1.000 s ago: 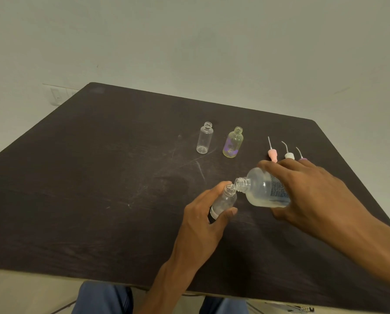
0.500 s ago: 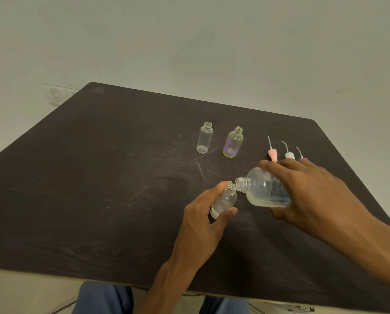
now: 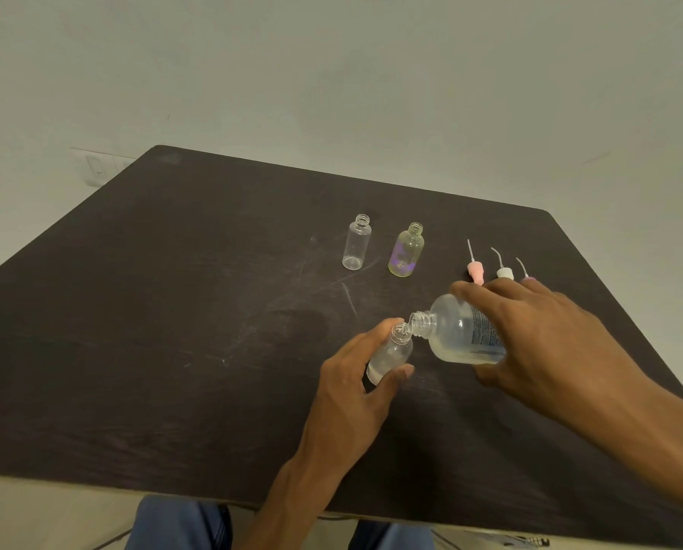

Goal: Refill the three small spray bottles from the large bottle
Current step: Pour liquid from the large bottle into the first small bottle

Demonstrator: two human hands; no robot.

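Note:
My left hand (image 3: pixel 357 385) grips a small clear bottle (image 3: pixel 391 353), tilted with its open neck up and to the right. My right hand (image 3: pixel 538 343) holds the large clear bottle (image 3: pixel 457 331) tipped on its side, its mouth touching the small bottle's neck; liquid lies along its lower side. Two more small open bottles stand farther back: a clear one (image 3: pixel 357 248) and an iridescent yellow-purple one (image 3: pixel 407 254). Three spray tops with thin tubes stand to the right: pink (image 3: pixel 474 267), white (image 3: pixel 504 271) and a lilac one (image 3: pixel 527 276) mostly hidden by my fingers.
Everything rests on a dark brown table (image 3: pixel 173 331) whose near edge runs along the bottom. A pale wall rises behind it, with a wall socket (image 3: pixel 97 168) at the table's far left corner. My blue trouser legs (image 3: pixel 177 524) show below the table's near edge.

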